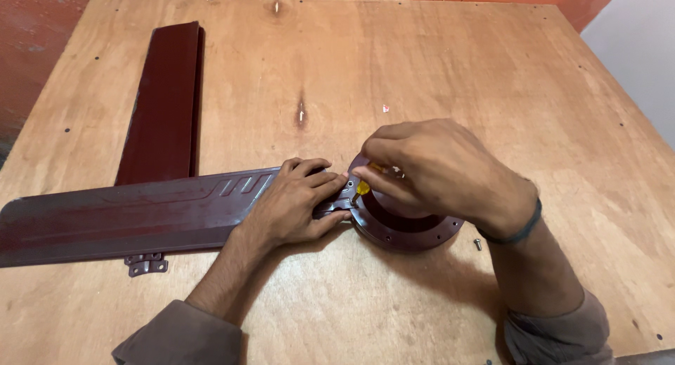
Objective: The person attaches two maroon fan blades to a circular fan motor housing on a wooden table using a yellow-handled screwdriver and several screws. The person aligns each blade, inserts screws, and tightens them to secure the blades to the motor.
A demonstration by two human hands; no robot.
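1. Assembly is shown at an early stage: one dark red fan blade (133, 217) is laid flat on the plywood surface (436, 62), its bracket end brought against the rim of the round motor housing (404, 224).
2. The left hand (295, 203) is pressed flat over the bracket end of this blade; the fingers (327, 182) are curled down onto it, holding it against the housing.
3. The right hand (436, 168) is closed around a small yellow-handled tool (361, 189), pinched between thumb and forefinger at the joint; the tip is hidden.
4. A second blade (165, 101) is lying unattached, well apart from the housing, at the rear left.
5. A loose bracket (146, 264) is seen just beside the front edge of the first blade, and a single screw (478, 244) near the housing, so further fastening is judged outstanding.
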